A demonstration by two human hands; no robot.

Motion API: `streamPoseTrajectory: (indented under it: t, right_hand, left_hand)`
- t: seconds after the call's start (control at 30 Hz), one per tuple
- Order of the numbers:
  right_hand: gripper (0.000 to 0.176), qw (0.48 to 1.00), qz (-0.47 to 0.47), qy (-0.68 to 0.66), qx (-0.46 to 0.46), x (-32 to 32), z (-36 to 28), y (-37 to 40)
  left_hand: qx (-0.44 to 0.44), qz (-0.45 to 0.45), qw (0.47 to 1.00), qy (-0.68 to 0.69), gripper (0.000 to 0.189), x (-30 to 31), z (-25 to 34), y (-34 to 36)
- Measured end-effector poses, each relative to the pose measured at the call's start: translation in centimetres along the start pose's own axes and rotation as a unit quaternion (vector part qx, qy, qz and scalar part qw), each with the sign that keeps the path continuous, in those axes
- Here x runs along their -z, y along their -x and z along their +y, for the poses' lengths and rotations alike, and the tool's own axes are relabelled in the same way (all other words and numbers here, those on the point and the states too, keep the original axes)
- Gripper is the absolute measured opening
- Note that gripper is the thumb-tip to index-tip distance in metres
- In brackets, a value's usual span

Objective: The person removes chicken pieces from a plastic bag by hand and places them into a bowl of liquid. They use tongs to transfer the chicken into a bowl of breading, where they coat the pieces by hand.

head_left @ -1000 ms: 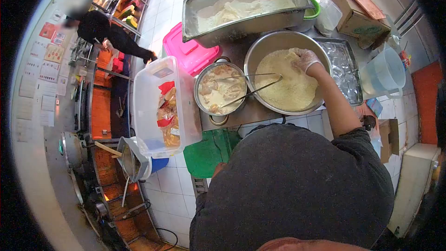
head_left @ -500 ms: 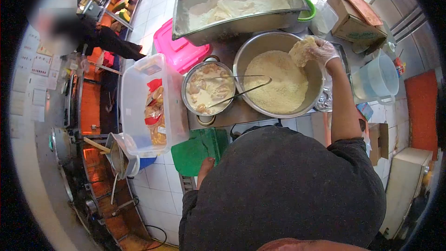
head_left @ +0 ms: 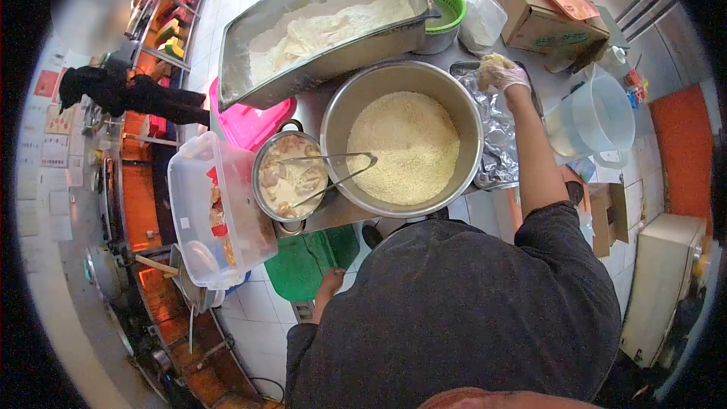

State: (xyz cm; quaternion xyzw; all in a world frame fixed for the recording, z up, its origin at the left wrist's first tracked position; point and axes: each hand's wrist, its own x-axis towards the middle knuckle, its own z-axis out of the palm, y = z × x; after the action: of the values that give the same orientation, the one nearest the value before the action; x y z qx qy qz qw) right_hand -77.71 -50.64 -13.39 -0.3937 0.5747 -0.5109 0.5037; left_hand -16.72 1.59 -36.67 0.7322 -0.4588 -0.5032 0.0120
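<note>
My right hand [head_left: 516, 78], in a clear glove, is closed on a crumb-coated piece of meat [head_left: 494, 70]. It is held over the far end of a foil-lined tray [head_left: 498, 132]. To the tray's left stands a large steel bowl [head_left: 330, 110] with pale breadcrumbs [head_left: 401, 155]. A pot [head_left: 259, 195] beside the bowl holds meat pieces in creamy liquid. Metal tongs [head_left: 337, 182] lie across both rims. My left hand [head_left: 331, 281] hangs low by my side near a green plastic bin [head_left: 299, 261]; its fingers are too small to read.
A deep steel pan [head_left: 227, 79] of flour stands at the back. A clear plastic tub [head_left: 185, 189] and a pink lid [head_left: 254, 125] are left. A clear jug [head_left: 594, 117] and a cardboard box [head_left: 545, 26] stand right. Another person [head_left: 125, 91] is at the far left.
My right hand has carried the coated piece from above the bowl's right rim to over the foil-lined tray. The view has turned rightward, and the left hand remains low.
</note>
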Motion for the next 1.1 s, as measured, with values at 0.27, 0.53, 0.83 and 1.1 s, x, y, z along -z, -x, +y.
streamPoseTrajectory:
  t: [0.27,0.53,0.83,1.1]
  right_hand:
    - [0.031,0.997,-0.055,0.057,-0.025,0.9,12.1,-9.2]
    - [0.044,0.926,0.046,0.374,0.023,1.6,9.6,-7.1]
    - [0.044,0.840,0.090,0.533,0.046,2.2,2.7,-2.3]
    - [0.036,0.950,0.031,0.238,0.200,-1.6,-2.5,2.4]
  left_hand:
    - [0.121,0.056,0.986,0.104,0.033,0.5,10.6,2.8]
    - [0.130,0.055,0.990,0.028,0.042,-2.2,8.8,8.5]
    - [0.182,0.031,0.975,0.120,0.029,-2.2,8.8,8.3]
    - [0.094,0.046,0.986,0.132,0.029,-0.7,8.0,7.1]
